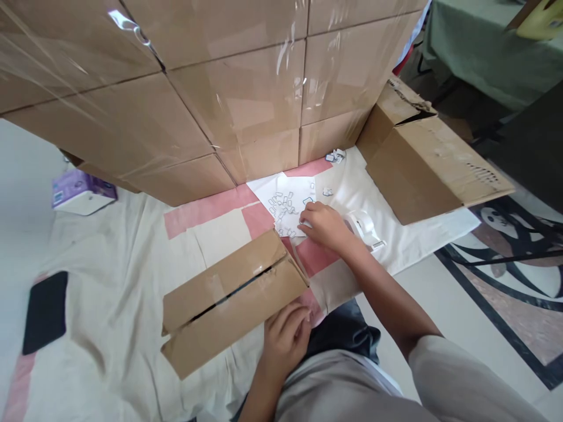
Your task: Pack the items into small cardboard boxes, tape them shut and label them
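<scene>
My right hand [323,225] reaches forward onto a white paper sheet [290,202] strewn with several small white-and-blue pieces; its fingers are curled in a pinch at the sheet's near edge, and what they hold is too small to name. My left hand [285,337] rests with fingers together against the near corner of a flat cardboard box [233,299] lying on the cloth. A white tape dispenser [365,228] sits just right of my right hand.
A wall of taped cardboard cartons [197,94] stands behind. An open carton [431,164] lies at right. A purple-and-white packet [81,192] and a black phone [46,310] lie at left on the cream and pink cloth [109,281]. More small pieces [335,156] sit by the cartons.
</scene>
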A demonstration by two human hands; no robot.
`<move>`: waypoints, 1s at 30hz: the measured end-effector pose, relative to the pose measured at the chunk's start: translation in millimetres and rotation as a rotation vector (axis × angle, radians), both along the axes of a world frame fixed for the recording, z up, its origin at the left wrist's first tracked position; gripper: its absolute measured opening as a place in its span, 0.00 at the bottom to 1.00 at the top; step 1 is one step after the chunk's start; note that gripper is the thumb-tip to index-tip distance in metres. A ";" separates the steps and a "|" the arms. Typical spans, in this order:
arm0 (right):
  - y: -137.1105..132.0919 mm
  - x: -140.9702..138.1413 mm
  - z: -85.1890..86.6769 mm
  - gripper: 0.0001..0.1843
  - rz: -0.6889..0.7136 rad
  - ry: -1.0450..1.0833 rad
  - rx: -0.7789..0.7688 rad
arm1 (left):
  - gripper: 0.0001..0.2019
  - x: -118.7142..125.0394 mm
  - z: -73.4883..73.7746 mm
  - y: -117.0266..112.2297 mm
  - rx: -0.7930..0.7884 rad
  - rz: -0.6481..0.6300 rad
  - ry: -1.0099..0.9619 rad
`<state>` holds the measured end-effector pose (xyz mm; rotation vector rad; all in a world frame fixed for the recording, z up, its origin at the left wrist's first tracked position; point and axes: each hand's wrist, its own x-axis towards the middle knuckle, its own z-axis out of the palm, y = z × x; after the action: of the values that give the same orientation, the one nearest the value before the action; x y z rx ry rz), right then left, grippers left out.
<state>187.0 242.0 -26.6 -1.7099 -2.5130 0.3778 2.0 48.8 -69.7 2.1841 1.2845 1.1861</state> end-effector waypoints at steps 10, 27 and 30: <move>-9.5 -0.1 -11.1 0.11 -0.195 0.229 0.192 | 0.10 -0.9 -2.6 -2.5 0.010 0.035 0.050; -90.9 -26.0 -24.8 0.09 -0.008 1.148 0.155 | 0.11 -4.4 -5.1 -4.8 0.006 0.087 0.190; -95.6 -30.6 -27.1 0.10 -0.021 1.142 0.227 | 0.11 -4.3 -4.9 -5.5 -0.016 0.092 0.211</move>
<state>156.4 146.4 -53.7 -0.9608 -1.5980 0.7516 -2.3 43.2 -74.5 2.3102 1.4877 0.9947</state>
